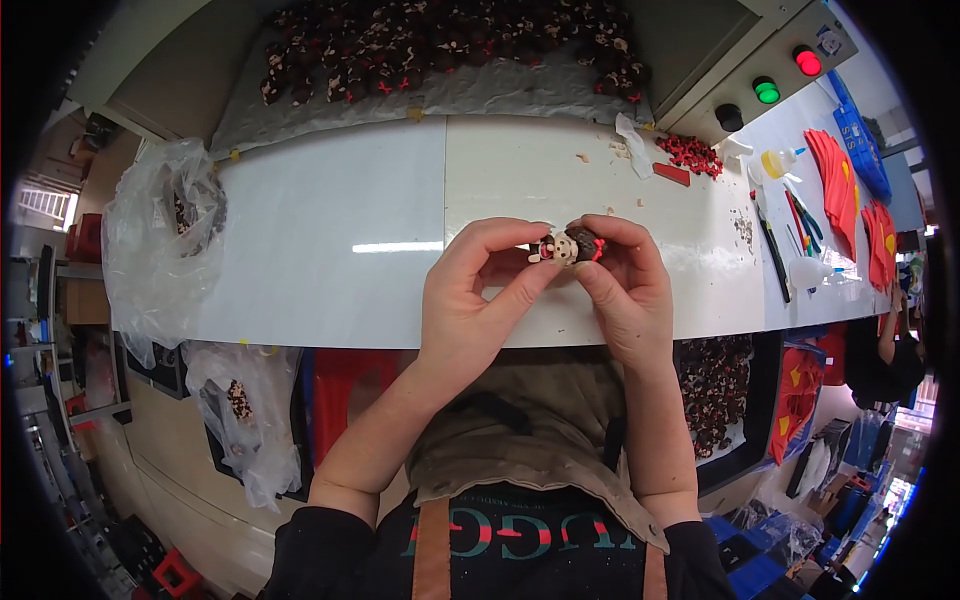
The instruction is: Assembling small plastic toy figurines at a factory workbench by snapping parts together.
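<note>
Both hands pinch 1 small figurine [566,246] between them: the left hand [478,290] closes thumb and forefinger narrowly on its pale end, and the right hand [625,285] grips its dark end with thumb and curled fingers. The figurine sits above the white table [330,250], near the middle of the view, just over the table's near edge.

At 12 o'clock a grey tray [440,95] holds a dense heap of small dark figurines [440,45] with red and pale specks. At 9 o'clock a clear plastic bag [160,240] lies crumpled on the table's end, with a few dark pieces showing through it. At 8 o'clock a 2nd clear bag [240,420] hangs below the table edge with a speckled piece inside. At 4 o'clock a bin [715,385] under the table holds more dark speckled figurines.

The held figurine has a cream-coloured round part toward the left hand, a dark brown body toward the right hand, and small red marks on it. Finer detail is too small to tell.

At 2 o'clock a small pile of red bits [690,152], a squeeze bottle [780,162] and red cut-out sheets [835,175] lie on the table.
</note>
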`<state>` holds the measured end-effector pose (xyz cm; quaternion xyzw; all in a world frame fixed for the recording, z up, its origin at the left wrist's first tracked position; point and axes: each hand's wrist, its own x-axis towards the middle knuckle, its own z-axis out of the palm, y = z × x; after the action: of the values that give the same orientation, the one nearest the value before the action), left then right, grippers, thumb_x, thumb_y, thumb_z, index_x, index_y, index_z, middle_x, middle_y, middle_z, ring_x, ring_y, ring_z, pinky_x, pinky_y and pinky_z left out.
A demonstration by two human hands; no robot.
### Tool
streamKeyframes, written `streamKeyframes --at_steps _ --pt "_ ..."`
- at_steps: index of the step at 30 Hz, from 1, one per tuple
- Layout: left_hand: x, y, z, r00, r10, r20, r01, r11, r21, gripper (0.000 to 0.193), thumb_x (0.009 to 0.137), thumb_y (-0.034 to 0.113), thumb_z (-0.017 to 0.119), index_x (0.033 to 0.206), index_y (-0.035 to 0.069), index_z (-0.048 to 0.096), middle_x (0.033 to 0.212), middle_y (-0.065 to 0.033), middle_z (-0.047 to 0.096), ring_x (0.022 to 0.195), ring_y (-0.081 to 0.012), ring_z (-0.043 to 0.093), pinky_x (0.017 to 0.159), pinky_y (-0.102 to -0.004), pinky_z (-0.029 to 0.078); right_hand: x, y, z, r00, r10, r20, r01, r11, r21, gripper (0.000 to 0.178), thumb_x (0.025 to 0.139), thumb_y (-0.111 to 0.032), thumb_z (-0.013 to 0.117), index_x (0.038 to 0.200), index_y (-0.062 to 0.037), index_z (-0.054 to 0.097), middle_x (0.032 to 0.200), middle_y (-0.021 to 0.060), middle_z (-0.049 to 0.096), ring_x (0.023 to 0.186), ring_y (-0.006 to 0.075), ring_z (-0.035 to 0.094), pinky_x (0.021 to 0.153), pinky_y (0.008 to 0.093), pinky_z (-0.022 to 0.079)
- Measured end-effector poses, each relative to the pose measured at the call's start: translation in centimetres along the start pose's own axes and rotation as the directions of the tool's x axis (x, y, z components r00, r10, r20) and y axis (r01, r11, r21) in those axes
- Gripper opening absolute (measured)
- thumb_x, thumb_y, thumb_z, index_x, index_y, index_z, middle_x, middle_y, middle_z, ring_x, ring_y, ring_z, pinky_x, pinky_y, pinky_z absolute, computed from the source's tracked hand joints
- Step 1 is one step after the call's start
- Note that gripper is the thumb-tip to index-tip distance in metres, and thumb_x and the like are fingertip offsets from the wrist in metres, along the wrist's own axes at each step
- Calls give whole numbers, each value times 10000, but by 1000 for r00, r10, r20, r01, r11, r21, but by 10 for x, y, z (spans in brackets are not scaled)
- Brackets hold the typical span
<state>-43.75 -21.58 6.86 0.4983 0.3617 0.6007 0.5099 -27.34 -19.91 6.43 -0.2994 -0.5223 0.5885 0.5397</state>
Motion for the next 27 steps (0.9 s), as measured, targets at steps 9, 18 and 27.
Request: streamKeyframes --at_steps 9,18,27 --pt "-9 3 -22 999 30 -45 -29 999 28 263 852 -6 634 1112 12 596 1117 -86 542 960 -143 602 824 -253 517 -4 6 26 996 -88 2 86 978 -190 382 869 19 599 1239 5 503 1222 99 534 1088 160 533 958 294 419" --pt "-18 -1 -45 995 97 -11 -97 995 31 271 862 -2 614 1132 20 612 1129 -89 575 977 -159 605 834 -267 514 -7 23 43 998 -63 -29 59 991 -116 395 888 8 577 1272 17 484 1184 82 549 1063 142 538 933 275 427" --pt "-21 -5 -51 966 257 21 -252 927 279 259 873 -42 577 1128 -1 601 1159 -122 575 1049 -185 574 892 -281 480 -6 28 45 1000 6 -5 -6 1000 -24 391 906 -21 571 1283 25 475 1138 69 577 1023 129 552 920 262 431"
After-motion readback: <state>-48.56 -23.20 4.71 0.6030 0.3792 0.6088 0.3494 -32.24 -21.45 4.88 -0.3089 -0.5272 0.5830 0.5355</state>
